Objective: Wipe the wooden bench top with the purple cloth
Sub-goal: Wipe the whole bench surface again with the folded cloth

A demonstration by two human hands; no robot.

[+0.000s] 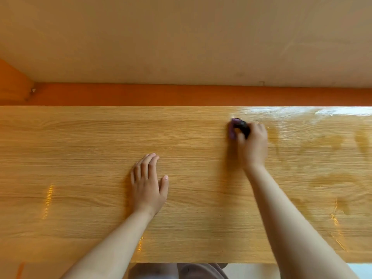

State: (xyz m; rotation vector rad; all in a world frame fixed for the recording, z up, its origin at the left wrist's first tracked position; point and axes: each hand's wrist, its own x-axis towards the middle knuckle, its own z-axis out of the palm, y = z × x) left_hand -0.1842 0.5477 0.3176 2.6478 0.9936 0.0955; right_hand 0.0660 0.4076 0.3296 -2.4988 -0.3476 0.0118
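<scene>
One wooden bench top (100,137), glossy light grain, with darker wet smears and glare on its right part. Right hand (254,144), blurred, fingers curled round one bunched purple cloth (235,127) that sticks out past the fingertips on the far-left side, near the bench's far edge. Left hand (148,183) lies flat on the wood, fingers straight, holding nothing, well apart from the cloth.
</scene>
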